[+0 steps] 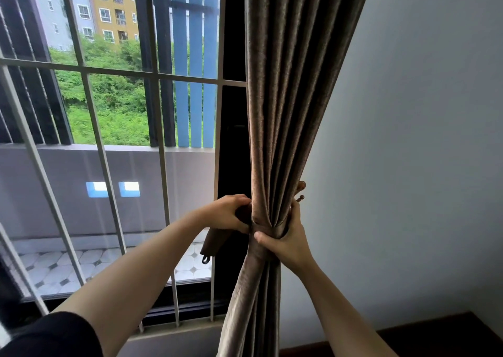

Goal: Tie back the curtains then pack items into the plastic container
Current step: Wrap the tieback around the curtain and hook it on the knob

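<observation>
A brown pleated curtain (283, 111) hangs gathered into a bunch at the right edge of the window. My right hand (288, 241) grips round the gathered waist, thumb across the front. My left hand (231, 213) holds a matching brown tieback band (215, 241) at the curtain's left side. The band's free end hangs down with a small dark loop (205, 259). A brown wall hook (300, 192) sticks out just behind the curtain, above my right hand. No plastic container is in view.
White window bars (160, 166) stand in front of the glass on the left, with a balcony and buildings beyond. A plain white wall (408, 166) lies to the right. Dark wooden furniture (435, 337) shows at the bottom right corner.
</observation>
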